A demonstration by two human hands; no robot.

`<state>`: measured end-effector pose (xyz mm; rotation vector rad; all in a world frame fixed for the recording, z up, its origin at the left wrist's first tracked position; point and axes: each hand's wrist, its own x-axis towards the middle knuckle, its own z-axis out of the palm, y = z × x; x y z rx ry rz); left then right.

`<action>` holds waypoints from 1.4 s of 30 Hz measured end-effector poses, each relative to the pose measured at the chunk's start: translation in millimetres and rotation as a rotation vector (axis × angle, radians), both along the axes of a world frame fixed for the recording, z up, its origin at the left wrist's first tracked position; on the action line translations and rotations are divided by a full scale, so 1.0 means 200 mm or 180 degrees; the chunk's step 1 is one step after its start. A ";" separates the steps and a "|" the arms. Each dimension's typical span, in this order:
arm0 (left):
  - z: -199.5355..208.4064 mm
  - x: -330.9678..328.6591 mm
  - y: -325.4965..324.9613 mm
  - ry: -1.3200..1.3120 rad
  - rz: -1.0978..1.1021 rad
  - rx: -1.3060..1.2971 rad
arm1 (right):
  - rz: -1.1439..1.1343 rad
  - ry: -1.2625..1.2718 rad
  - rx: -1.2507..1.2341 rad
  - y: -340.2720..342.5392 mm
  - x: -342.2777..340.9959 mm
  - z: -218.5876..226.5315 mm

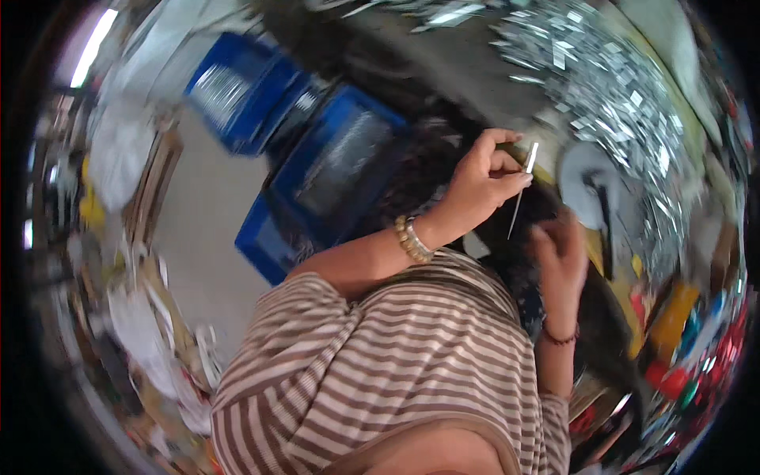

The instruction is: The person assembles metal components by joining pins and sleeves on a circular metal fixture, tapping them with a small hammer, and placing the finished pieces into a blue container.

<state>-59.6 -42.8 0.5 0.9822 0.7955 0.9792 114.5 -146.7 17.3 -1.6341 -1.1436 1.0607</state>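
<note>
Left hand (483, 178) pinching silver rod (531, 157), grip clamped on it, thin end slanting toward Right hand (562, 249). Right hand blurring; its grip unreadable. Risks: narrow pinch letting rod slip; thin end pricking nearby Right hand.

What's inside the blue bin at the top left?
Shiny, silvery stuff, too blurred to name, shows inside the blue bin. Anything underneath it is covered, so that can't be seen.

We hold a slender, silvery strip (531, 158) in our left hand (479, 188), about two o'clock from the view's centre. Its broader, glinting end points between twelve and one, its needle-thin end between six and seven.
</note>
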 end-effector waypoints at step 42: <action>-0.97 -1.31 -0.32 0.4100 -0.0118 0.0188 | -0.0708 -0.0087 0.0173 0.12 0.14 0.01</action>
